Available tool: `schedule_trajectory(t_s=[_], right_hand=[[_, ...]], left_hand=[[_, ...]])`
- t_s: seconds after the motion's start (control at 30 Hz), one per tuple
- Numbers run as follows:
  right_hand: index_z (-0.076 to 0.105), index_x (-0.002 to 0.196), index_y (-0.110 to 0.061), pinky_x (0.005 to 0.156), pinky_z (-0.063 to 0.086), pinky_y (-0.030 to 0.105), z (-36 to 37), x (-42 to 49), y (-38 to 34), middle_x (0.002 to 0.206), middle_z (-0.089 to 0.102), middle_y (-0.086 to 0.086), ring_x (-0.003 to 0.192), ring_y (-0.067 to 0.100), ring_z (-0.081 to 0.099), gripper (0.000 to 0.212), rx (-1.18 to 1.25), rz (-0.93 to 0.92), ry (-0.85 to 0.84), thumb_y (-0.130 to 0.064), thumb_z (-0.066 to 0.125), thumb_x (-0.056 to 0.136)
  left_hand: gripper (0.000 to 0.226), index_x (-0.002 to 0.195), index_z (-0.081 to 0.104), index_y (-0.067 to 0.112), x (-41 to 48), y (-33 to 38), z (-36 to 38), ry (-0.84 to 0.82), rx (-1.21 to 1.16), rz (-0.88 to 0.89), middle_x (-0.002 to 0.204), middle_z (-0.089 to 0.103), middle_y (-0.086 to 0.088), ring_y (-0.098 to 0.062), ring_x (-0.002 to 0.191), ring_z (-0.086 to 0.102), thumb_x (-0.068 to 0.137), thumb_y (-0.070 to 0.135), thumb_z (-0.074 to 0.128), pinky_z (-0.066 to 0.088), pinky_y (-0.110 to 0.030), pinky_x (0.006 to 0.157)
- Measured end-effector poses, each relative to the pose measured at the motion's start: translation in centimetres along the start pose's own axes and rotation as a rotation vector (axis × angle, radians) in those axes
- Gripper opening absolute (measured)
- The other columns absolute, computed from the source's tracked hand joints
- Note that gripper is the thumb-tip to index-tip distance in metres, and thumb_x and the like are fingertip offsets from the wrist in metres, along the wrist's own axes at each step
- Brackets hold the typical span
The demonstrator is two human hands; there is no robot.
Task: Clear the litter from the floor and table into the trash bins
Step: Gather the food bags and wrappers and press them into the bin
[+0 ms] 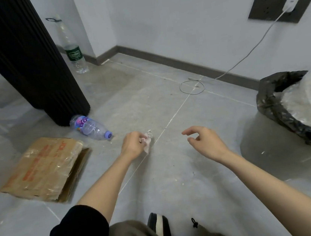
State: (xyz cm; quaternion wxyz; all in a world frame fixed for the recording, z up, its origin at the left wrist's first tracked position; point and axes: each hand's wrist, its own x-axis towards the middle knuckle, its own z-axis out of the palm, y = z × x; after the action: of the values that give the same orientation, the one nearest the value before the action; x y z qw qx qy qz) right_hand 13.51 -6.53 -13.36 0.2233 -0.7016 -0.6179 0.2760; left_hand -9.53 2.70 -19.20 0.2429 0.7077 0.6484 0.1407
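Tissue [148, 140] crumpled, we pinched it in our left hand [133, 147] over the floor [176, 166] | our right hand [205, 142] hung loose, holding nothing | bottle [91, 128] and cardboard [45, 168] lay left | bin [261, 140] stood right

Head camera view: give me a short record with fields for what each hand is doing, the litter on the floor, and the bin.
left hand: pinches a crumpled tissue, low over the floor
right hand: open, holds nothing
floor litter: purple-capped bottle on its side by the black column; green-label bottle upright near the wall; flattened cardboard box
trash bin: at right, black liner, white material piled inside
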Motion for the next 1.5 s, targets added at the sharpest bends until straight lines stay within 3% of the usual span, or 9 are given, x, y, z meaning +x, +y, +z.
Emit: schedule_trajectory(t_s=[0.17, 0.37, 0.5, 0.63, 0.83, 0.97, 1.13, 1.27, 1.5], right_hand=[[0.064, 0.111, -0.034, 0.084, 0.049, 0.032, -5.3, -2.6, -0.9, 0.118, 0.063, -0.014, 0.076, 0.01, 0.059, 0.03, -0.014, -0.012, 0.127, -0.019, 0.05, 0.089], [0.065, 0.11, -0.028, 0.085, 0.046, 0.032, -12.0, -7.2, 0.6, 0.114, 0.062, -0.007, 0.102, 0.015, 0.056, 0.028, -0.067, -0.016, 0.399, -0.016, 0.049, 0.09], [0.066, 0.106, -0.026, 0.08, 0.046, 0.031, -16.0, -11.0, 3.0, 0.104, 0.062, -0.011, 0.103, 0.014, 0.055, 0.026, -0.081, -0.018, 0.545, -0.013, 0.049, 0.091], [0.062, 0.111, -0.028, 0.08, 0.041, 0.032, -18.7, -14.3, 5.8, 0.115, 0.061, -0.01, 0.117, 0.014, 0.047, 0.026, -0.18, 0.055, 0.604, -0.018, 0.049, 0.091], [0.061, 0.114, -0.023, 0.08, 0.041, 0.027, -21.5, -16.6, 9.6, 0.114, 0.062, -0.006, 0.116, 0.015, 0.047, 0.026, -0.277, 0.064, 0.674, -0.016, 0.051, 0.091], [0.06, 0.118, -0.018, 0.081, 0.044, 0.03, -22.8, -16.9, 11.2, 0.116, 0.062, -0.003, 0.115, 0.016, 0.05, 0.026, -0.29, 0.168, 0.74, -0.019, 0.047, 0.095], [0.049, 0.124, -0.017, 0.082, 0.048, 0.037, -23.5, -16.7, 13.5, 0.124, 0.057, -0.001, 0.113, 0.019, 0.054, 0.028, -0.161, 0.255, 0.741, -0.021, 0.045, 0.097], [0.044, 0.131, -0.015, 0.088, 0.048, 0.037, -23.2, -16.7, 15.3, 0.134, 0.053, -0.001, 0.119, 0.019, 0.053, 0.035, -0.138, 0.298, 0.701, -0.022, 0.045, 0.097], [0.044, 0.132, -0.017, 0.091, 0.048, 0.043, -22.7, -16.9, 16.7, 0.134, 0.056, 0.001, 0.118, 0.024, 0.055, 0.036, -0.134, 0.309, 0.665, -0.018, 0.042, 0.096]], left_hand=[[0.018, 0.096, 0.072, 0.016, -2.4, 7.4, -3.0, 0.054, -0.215, 0.18, 0.095, 0.072, -0.006, -0.022, 0.088, 0.068, 0.079, 0.012, 0.067, 0.051, -0.029, 0.079], [0.009, 0.088, 0.065, 0.017, -5.7, 18.4, -5.1, 0.058, -0.436, 0.368, 0.081, 0.061, 0.008, -0.017, 0.067, 0.07, 0.083, 0.01, 0.066, 0.058, -0.038, 0.073], [0.007, 0.088, 0.062, 0.018, -7.5, 25.8, -4.5, 0.056, -0.476, 0.487, 0.079, 0.059, 0.013, -0.018, 0.072, 0.068, 0.084, 0.015, 0.066, 0.056, -0.031, 0.074], [0.01, 0.09, 0.062, 0.015, -9.3, 31.5, -2.7, 0.072, -0.474, 0.569, 0.089, 0.065, 0.007, -0.011, 0.085, 0.062, 0.083, 0.021, 0.066, 0.049, -0.021, 0.074], [0.011, 0.084, 0.059, 0.023, -11.6, 37.7, 0.4, 0.068, -0.513, 0.619, 0.086, 0.066, 0.008, -0.008, 0.08, 0.062, 0.081, 0.027, 0.068, 0.05, -0.027, 0.074], [0.011, 0.086, 0.058, 0.024, -12.0, 40.5, 2.5, 0.024, -0.356, 0.76, 0.091, 0.066, 0.009, -0.007, 0.082, 0.062, 0.081, 0.029, 0.066, 0.053, -0.032, 0.076], [0.028, 0.11, 0.051, 0.027, -11.8, 42.4, 5.2, -0.062, -0.183, 0.822, 0.094, 0.065, 0.004, -0.012, 0.087, 0.061, 0.085, 0.029, 0.063, 0.047, -0.033, 0.082], [0.03, 0.118, 0.055, 0.032, -10.9, 42.4, 7.2, -0.07, -0.034, 0.831, 0.1, 0.067, 0.01, -0.01, 0.098, 0.06, 0.088, 0.033, 0.059, 0.029, -0.035, 0.094], [0.037, 0.134, 0.046, 0.044, -10.7, 42.2, 9.3, -0.301, 0.441, 0.75, 0.126, 0.06, 0.002, -0.025, 0.129, 0.035, 0.098, 0.042, 0.041, 0.019, -0.044, 0.103]])
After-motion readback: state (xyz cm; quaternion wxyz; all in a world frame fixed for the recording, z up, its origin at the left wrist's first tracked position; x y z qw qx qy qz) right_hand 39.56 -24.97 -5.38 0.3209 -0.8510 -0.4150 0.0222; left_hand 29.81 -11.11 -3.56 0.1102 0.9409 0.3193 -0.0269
